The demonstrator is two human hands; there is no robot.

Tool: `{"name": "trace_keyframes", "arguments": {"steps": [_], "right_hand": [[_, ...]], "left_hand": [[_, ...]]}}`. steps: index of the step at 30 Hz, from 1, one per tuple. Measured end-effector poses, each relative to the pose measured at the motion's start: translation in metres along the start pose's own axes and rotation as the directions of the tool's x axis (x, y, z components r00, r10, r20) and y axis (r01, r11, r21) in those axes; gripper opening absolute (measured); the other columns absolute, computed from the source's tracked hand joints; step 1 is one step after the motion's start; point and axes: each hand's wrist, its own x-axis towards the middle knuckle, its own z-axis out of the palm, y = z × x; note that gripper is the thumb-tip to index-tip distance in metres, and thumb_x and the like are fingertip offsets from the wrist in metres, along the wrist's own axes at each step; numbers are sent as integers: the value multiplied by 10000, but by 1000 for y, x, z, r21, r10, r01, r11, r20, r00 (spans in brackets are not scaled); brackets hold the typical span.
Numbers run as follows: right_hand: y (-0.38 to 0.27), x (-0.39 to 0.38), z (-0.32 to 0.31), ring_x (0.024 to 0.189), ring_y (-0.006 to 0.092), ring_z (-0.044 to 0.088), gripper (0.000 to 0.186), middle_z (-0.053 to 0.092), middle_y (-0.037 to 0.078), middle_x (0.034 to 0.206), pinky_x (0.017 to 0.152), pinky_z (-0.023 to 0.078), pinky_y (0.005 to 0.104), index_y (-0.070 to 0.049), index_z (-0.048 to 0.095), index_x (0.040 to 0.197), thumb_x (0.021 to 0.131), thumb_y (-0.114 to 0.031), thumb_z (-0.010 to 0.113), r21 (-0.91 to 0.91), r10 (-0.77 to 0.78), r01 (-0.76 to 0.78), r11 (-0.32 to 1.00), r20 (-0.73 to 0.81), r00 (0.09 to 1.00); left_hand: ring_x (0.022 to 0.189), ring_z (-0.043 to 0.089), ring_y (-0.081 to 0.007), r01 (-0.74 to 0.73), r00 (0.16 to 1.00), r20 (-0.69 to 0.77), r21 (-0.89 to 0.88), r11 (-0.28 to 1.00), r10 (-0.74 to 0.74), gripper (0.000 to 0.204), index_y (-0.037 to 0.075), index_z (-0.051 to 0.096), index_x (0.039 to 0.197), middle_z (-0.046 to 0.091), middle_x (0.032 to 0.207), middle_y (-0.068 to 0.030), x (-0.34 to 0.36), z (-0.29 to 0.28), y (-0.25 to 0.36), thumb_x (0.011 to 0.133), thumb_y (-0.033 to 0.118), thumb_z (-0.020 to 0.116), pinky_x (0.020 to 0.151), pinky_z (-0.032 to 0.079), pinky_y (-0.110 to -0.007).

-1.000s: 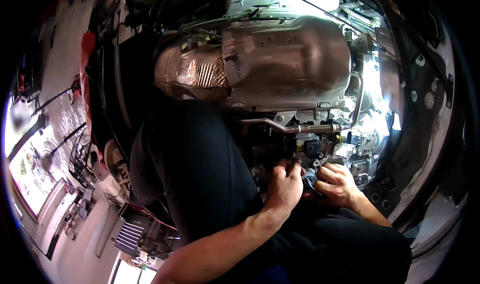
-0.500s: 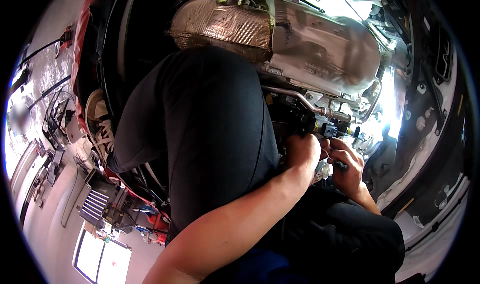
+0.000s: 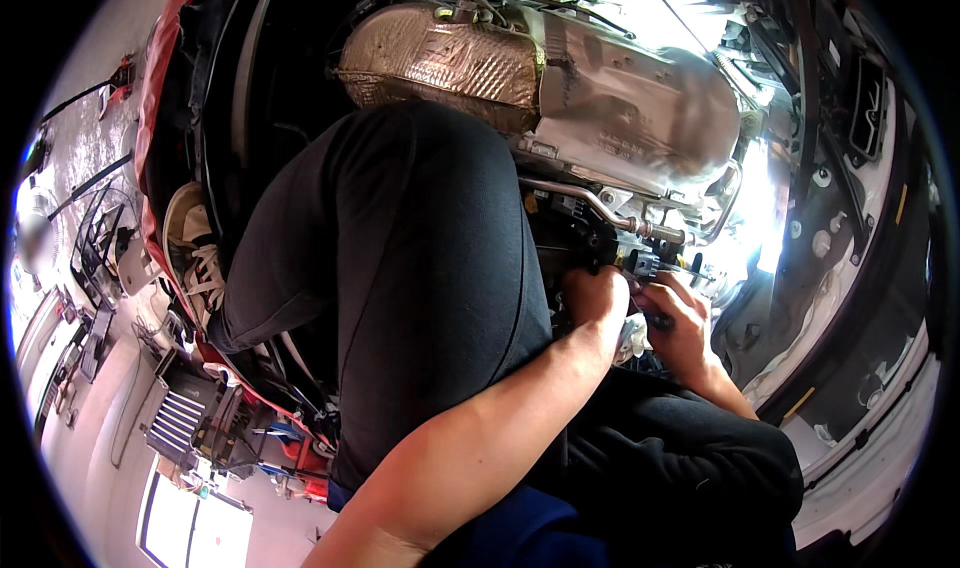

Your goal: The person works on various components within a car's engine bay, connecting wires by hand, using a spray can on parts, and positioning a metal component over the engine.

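Both of my hands are close together, low among the engine parts beside my raised knee. My left hand point(image 3: 597, 293) is bent at the wrist and closed, its fingertips mostly hidden behind the back of the hand. Against it, my right hand point(image 3: 682, 320) has its fingers curled in a pinch; a small dark piece shows under its palm, too shaded to name. Just above the fingers sits a grey electrical connector point(image 3: 640, 262). A bent metal pipe point(image 3: 600, 206) runs above that, below a large silvery heat shield point(image 3: 640, 103).
My bent leg point(image 3: 430, 268) in dark trousers fills the middle. A crinkled gold-toned heat shield point(image 3: 440, 58) lies beyond the knee. Dark body panels and trim point(image 3: 850, 298) stand at right. At lower left are a workshop floor, a slatted grey unit point(image 3: 180, 418) and a bright window point(image 3: 195, 518).
The whole view has shifted slightly, so the engine parts and hands appear a little further left. My right hand has turned a little, its fingers still drawn in beside the left hand.
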Motion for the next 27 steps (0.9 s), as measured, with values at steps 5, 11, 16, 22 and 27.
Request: {"name": "trace_keyframes", "arguments": {"steps": [5, 11, 16, 22, 27], "right_hand": [[9, -23, 25, 794, 121, 626, 254, 641, 50, 899, 666, 522, 266, -1, 562, 1052, 925, -167, 707, 723, 586, -563, 400, 271, 764], [15, 1, 11, 717, 137, 591, 279, 633, 56, 855, 520, 411, 240, -41, 599, 1106, 964, -279, 572, 592, 535, -767, -249, 744, 401], [-15, 22, -1, 580, 79, 432, 116, 485, -11, 680, 506, 336, 219, -53, 563, 978, 978, -169, 557, 706, 632, -698, -123, 598, 493], [3, 0, 17, 547, 75, 401, 54, 466, -10, 660, 497, 306, 229, -67, 548, 930, 967, -105, 543, 776, 580, -630, -16, 520, 627], [18, -20, 27, 617, 90, 435, 302, 431, -11, 690, 575, 388, 249, -2, 562, 1037, 772, 137, 605, 599, 329, -426, 678, 271, 905]], "left_hand": [[659, 689, -345, -189, 982, 85, 284, 940, 171, 254, -89, 672, 820, 688, 744, -238, 6, -10, -13, 801, 133, 549, 619, 532, -415], [533, 593, -177, -227, 969, -38, 256, 940, 244, 206, -48, 652, 741, 665, 675, -105, 4, -10, -16, 838, 86, 528, 505, 459, -342], [624, 672, -286, -296, 953, 21, 267, 917, 302, 256, -74, 681, 791, 690, 691, -188, -18, -11, 4, 803, 146, 550, 628, 504, -402], [603, 652, -250, -326, 940, -6, 269, 906, 340, 269, -98, 646, 748, 672, 661, -187, -5, -14, -10, 804, 153, 568, 607, 489, -409], [543, 643, -236, -313, 947, -2, 199, 929, 320, 256, -102, 634, 712, 646, 608, -175, -15, -11, -1, 826, 110, 545, 555, 484, -389]]}}
